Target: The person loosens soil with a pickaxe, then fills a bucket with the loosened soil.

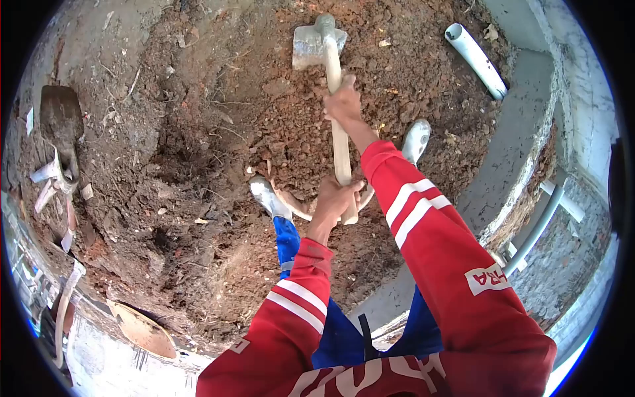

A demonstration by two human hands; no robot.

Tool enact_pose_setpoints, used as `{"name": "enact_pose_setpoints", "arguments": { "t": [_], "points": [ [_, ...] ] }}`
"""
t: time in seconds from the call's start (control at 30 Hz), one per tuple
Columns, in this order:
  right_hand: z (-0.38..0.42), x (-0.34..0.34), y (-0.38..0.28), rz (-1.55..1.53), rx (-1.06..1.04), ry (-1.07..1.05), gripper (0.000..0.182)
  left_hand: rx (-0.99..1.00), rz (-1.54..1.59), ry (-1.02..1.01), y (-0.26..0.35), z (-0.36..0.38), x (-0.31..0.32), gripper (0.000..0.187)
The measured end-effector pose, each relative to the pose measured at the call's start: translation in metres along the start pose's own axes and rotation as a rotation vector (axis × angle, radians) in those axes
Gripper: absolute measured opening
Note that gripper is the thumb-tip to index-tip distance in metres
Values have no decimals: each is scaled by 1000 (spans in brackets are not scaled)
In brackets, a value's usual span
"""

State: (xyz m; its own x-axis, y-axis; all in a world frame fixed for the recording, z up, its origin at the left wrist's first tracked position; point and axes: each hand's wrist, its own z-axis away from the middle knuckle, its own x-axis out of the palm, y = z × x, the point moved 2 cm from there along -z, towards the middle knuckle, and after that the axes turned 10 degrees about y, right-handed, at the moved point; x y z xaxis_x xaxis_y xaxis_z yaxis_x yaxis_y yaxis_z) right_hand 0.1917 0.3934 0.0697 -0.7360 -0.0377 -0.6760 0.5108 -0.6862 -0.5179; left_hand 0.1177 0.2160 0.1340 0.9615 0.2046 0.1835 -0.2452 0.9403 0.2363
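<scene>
I hold a hoe by its pale wooden handle point(340, 149), its wide, dirt-smeared blade point(308, 47) at the far end over loose brown soil point(278, 119). My right hand point(344, 102) is wrapped round the handle's upper part, nearer the blade. Close to the butt end, my left hand point(336, 200) grips the same handle. Below the handle, between two pale boots point(416, 140), the curved rim of a basin-like container point(291, 200) shows; soil and my left hand hide much of it.
A dirty shovel point(61, 116) lies at the left among scraps. At upper right, a white pipe point(476, 61) rests on the soil by a grey concrete wall point(512, 126). A shallow tan pan point(142, 329) lies at lower left. A grey bent pipe point(537, 228) stands beyond the wall.
</scene>
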Motion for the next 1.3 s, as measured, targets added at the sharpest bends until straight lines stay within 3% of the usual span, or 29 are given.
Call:
{"name": "enact_pose_setpoints", "arguments": {
  "t": [0.07, 0.13, 0.17, 0.23, 0.3, 0.37, 0.5, 0.57, 0.6, 0.67, 0.73, 0.77, 0.83, 0.87, 0.93, 1.0, 1.03, 1.07, 1.13, 1.17, 1.23, 1.27, 1.3],
  "points": [
    [-38, 6, -12, -93, 79, -135, 55, -40, 139, -92, 19, -5, 11, 10],
    [-50, 8, -8, 87, 24, -105, 55, -138, 586, -222, 6, -5, 26, 12],
    [-47, 6, -2, 256, -33, -74, 54, -117, 568, -214, -5, -3, 29, 13],
    [-27, 3, -7, 232, 64, -83, 49, -110, 570, -161, -15, 15, 30, 13],
    [6, 20, 16, 515, -98, -42, 47, -232, 745, -162, -40, 47, 36, 10],
    [45, 24, 18, 488, 31, -210, 53, -252, 799, -143, -59, 76, 19, 8],
    [128, -5, 66, 288, 97, -190, 66, -359, 429, 8, -120, 121, -28, 16],
    [179, -32, 74, 169, 255, -112, 64, -302, 101, 66, -161, 148, -62, 14],
    [210, -41, 97, -8, 198, -18, 49, -216, 13, 60, -177, 170, -81, 13],
    [280, -55, 115, -408, 420, -11, 33, -197, -443, 174, -164, 219, -116, 14],
    [339, -33, 156, -568, 686, 110, 37, 341, -943, 301, -172, 242, -154, 17],
    [345, -37, 154, -580, 699, 115, 37, 182, -992, 255, -164, 246, -164, 20],
    [347, -44, 128, -718, 639, 102, 37, 291, -955, 223, -151, 244, -166, 22],
    [325, -65, 96, -717, 484, 98, 38, 291, -970, 231, -139, 240, -157, 22],
    [281, -99, 61, -726, 365, 128, 39, 376, -867, 188, -103, 217, -115, 22],
    [226, -152, 11, -738, 186, 242, 37, 741, -863, 192, -76, 171, -65, 25],
    [194, -178, -13, -689, 11, 320, 38, 780, -668, 184, -44, 149, -26, 25],
    [165, -205, -43, -633, -75, 358, 36, 860, -700, 174, -24, 116, 4, 23],
    [101, -237, -78, -549, -299, 455, 32, 866, -411, 68, 38, 69, 71, 26],
    [59, -240, -76, -395, -488, 607, 34, 960, -290, 58, 61, 47, 99, 26],
    [-1, -229, -74, -276, -626, 702, 37, 894, -174, 14, 57, -11, 120, 25],
    [-8, -217, -73, -278, -442, 568, 40, 869, -139, 3, 44, -35, 122, 25],
    [-26, -188, -47, -25, -469, 634, 42, 793, -249, 89, 16, -55, 114, 22]
  ]
}}
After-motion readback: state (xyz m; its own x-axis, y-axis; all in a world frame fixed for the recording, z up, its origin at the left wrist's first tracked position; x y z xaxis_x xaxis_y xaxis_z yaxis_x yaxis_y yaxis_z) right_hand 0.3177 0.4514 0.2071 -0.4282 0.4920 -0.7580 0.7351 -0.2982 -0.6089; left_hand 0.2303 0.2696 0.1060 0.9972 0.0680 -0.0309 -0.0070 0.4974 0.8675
